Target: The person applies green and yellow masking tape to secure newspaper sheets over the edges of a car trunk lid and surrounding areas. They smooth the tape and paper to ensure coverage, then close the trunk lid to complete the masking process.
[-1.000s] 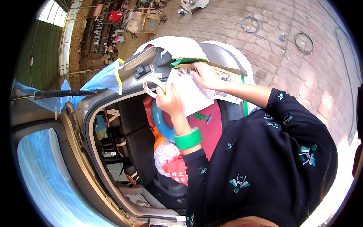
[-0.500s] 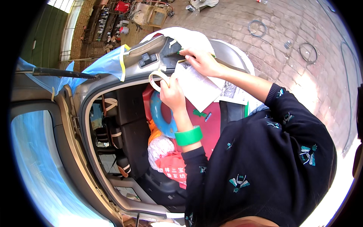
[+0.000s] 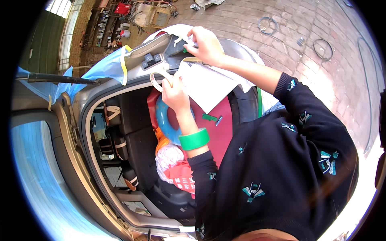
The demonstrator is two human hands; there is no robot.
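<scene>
My left hand (image 3: 175,96) is closed round a roll of cream masking tape (image 3: 154,82), beside the near edge of a white paper sheet (image 3: 211,86). A wide roll of green tape (image 3: 194,139) sits round my left wrist like a bracelet. My right hand (image 3: 209,47) is over the car's rear corner at the sheet's far edge, its thumb and forefinger apart. The white sheet hangs from that corner over the open boot. Below my fingers a bit of green tape (image 3: 185,50) shows. Whether my right fingertips touch the white cover (image 3: 177,31) behind is unclear.
In the boot lie a blue inflatable ring (image 3: 163,116), a red bag (image 3: 181,174), a whitish bundle (image 3: 168,158) and a small green scrap (image 3: 209,117). Blue masking film (image 3: 108,66) covers the car's side. Coiled hoses (image 3: 268,26) lie on the brick floor.
My right hand has lifted off the paper and shifted toward the car's outer edge. The sheet now hangs flatter and wider. My left hand still holds the masking tape roll.
</scene>
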